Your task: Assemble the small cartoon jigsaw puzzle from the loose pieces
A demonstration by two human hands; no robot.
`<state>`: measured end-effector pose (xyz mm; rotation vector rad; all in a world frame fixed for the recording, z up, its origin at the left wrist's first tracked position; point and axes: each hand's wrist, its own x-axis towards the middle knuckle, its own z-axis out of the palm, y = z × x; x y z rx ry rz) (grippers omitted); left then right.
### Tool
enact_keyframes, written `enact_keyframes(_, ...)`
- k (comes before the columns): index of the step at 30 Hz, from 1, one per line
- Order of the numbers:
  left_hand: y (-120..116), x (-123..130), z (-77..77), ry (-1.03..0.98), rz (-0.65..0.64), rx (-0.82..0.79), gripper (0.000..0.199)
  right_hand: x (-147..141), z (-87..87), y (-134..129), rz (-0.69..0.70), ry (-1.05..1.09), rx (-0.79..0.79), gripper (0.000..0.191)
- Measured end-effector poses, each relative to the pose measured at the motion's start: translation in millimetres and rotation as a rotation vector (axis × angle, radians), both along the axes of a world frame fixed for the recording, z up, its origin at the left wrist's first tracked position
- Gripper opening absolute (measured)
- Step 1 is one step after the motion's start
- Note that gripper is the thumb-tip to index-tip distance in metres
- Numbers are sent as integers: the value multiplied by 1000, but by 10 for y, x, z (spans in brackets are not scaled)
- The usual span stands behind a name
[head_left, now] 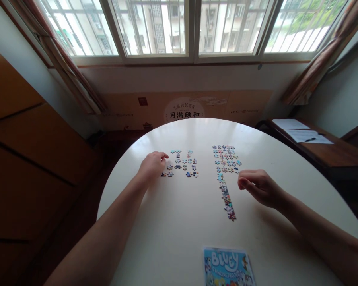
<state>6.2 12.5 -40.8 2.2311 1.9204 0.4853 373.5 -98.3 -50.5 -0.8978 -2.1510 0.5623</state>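
Centre-left, the left hand [152, 163], fingers loosely bent, is beside puzzle pieces [189, 161]; centre-right, the right hand [260, 186] curls near a joined strip [226, 195]. Whether either grasps anything, I cannot tell.

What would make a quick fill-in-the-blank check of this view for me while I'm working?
1. In the picture, the scattered puzzle pieces lie to the ____ of the long puzzle strip.
2. The tabletop is ____ in colour.
3. The large title word on the blue booklet is ____.
4. The long puzzle strip is nearer the right hand than the ____.

Missing words: left; white; Bluey; left hand.
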Motion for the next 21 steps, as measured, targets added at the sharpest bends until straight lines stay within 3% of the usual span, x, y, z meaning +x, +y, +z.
enact_keyframes(21,15,43,-54,-10,-12,-11,39,43,-57,5,-13,5,-18,39)
